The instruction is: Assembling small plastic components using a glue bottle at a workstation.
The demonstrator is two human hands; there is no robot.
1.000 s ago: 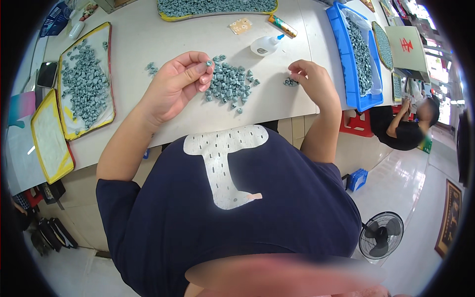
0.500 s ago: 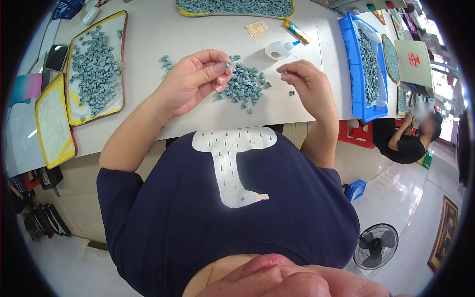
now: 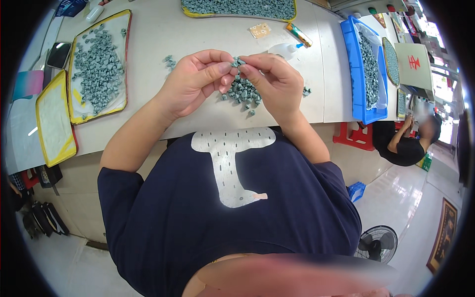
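Over the table, my left hand and my right hand meet fingertip to fingertip. Between them is a small grey-green piece, pinched by thumb and forefinger on both sides. It is too small to tell whether it is one part or two joined parts. Right below lies a loose pile of similar grey-green pieces, partly covered by my right hand. A few more pieces lie beyond my left wrist, and a couple sit to the right of my right hand.
A white squeeze bottle with a blue tip, a tube and a patterned card lie behind my right hand. Yellow-rimmed trays of pieces stand left and far. A blue bin is at right; another person sits beyond.
My right hand has moved left, from beside the pile to my left fingertips, and now covers part of the pile. My left hand has stayed nearly in place.
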